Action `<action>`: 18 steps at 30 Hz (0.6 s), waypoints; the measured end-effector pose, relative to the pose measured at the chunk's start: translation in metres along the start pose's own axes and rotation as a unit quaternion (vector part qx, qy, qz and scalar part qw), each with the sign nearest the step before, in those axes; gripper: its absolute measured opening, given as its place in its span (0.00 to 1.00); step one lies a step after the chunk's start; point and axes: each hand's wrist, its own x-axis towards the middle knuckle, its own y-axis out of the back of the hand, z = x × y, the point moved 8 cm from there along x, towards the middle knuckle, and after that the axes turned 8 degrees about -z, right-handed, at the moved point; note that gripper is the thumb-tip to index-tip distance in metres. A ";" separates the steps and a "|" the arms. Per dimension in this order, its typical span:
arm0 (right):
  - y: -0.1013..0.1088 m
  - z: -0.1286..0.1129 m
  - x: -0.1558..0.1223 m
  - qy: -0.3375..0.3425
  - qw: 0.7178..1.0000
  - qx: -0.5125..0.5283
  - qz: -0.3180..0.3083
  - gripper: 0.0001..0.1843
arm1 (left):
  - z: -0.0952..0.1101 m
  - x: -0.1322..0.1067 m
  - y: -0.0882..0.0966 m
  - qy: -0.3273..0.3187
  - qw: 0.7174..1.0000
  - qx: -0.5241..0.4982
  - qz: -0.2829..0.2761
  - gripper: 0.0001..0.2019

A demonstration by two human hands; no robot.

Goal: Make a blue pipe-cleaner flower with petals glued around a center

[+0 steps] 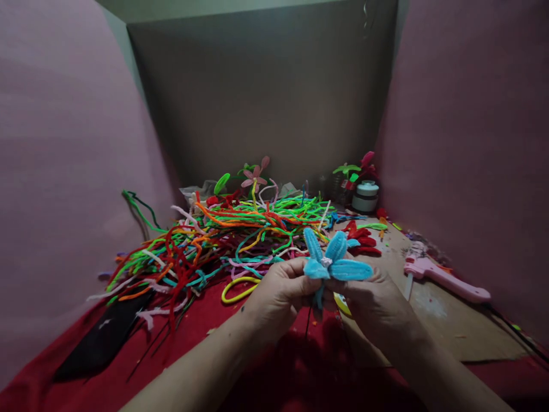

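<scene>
A blue pipe-cleaner flower (pixel 341 268) with several looped petals and a pale pink centre is held up in front of me. My left hand (pixel 281 292) pinches it from the left, its thumb below a folded petal. My right hand (pixel 372 298) grips the flower's right side, the fingers under the long right petal. Below the flower a dark thin stem (pixel 308 322) points down between the hands. A yellow piece (pixel 342 304) shows beside my right hand; whether the hand touches it I cannot tell. Most of the fingertips are hidden behind the petals.
A large tangled heap of coloured pipe cleaners (pixel 240 229) lies ahead and left. A pink glue gun (pixel 450 277) rests on a cardboard sheet (pixel 463 329) at right. Red petals (pixel 364 239) and a lidded jar (pixel 365 196) stand farther back. A black flat object (pixel 103 337) lies at left.
</scene>
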 end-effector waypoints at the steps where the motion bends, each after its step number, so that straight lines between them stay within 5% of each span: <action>1: -0.003 0.001 0.000 -0.012 1.000 0.016 -0.015 0.13 | -0.001 0.000 -0.002 0.007 1.000 -0.002 -0.009 0.15; 6: -0.007 0.002 0.000 -0.049 0.998 0.028 -0.040 0.13 | -0.004 -0.002 -0.008 0.032 0.999 -0.006 -0.034 0.16; 18: 0.004 0.011 0.002 -0.047 0.999 -0.007 -0.001 0.19 | 0.000 -0.004 -0.005 0.009 0.996 0.073 0.047 0.14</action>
